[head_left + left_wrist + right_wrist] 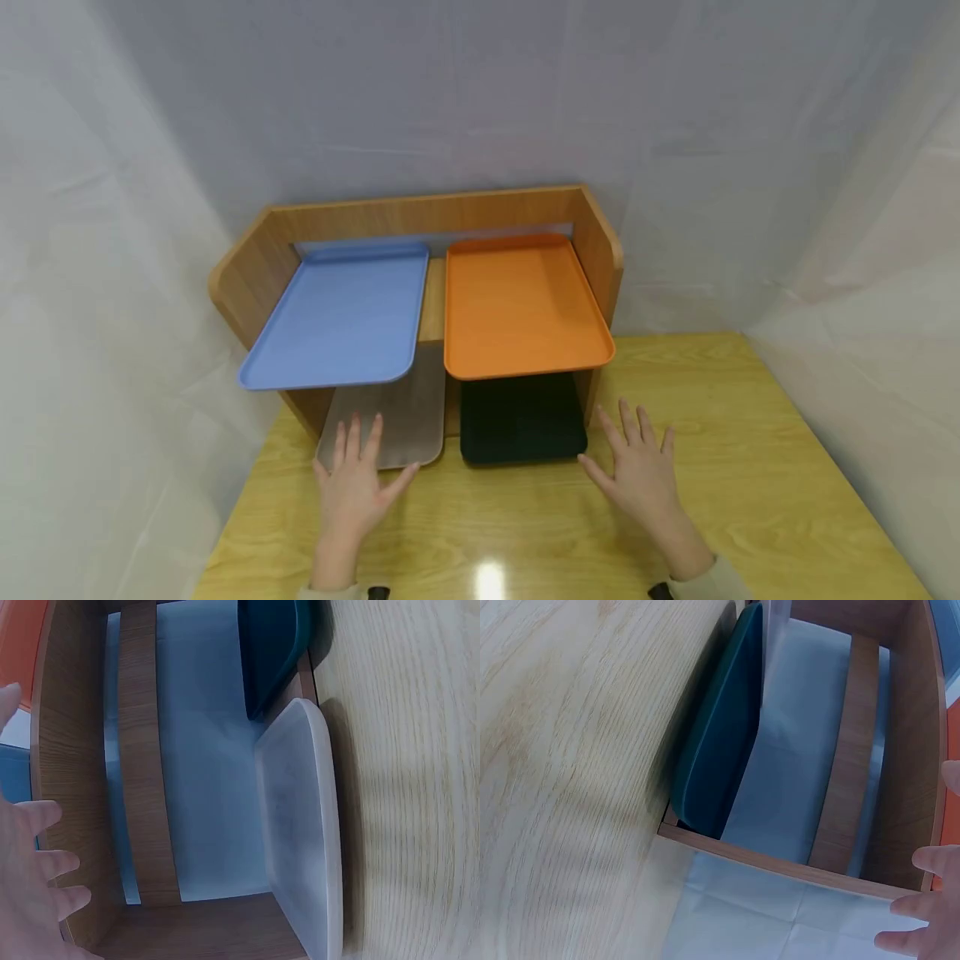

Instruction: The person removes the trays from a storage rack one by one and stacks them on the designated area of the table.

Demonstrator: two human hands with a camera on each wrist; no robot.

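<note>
On the left, the left hand [358,483] is spread flat over the wooden table [750,467], and its fingertips lie over the front edge of the grey tray [405,417] under the shelf [420,217]. Above this tray sits the blue tray [337,321]. Next come the orange tray [521,308] on top and the dark tray [521,421] below. The right hand [641,475] is spread too, holding nothing, just beside the dark tray.
</note>
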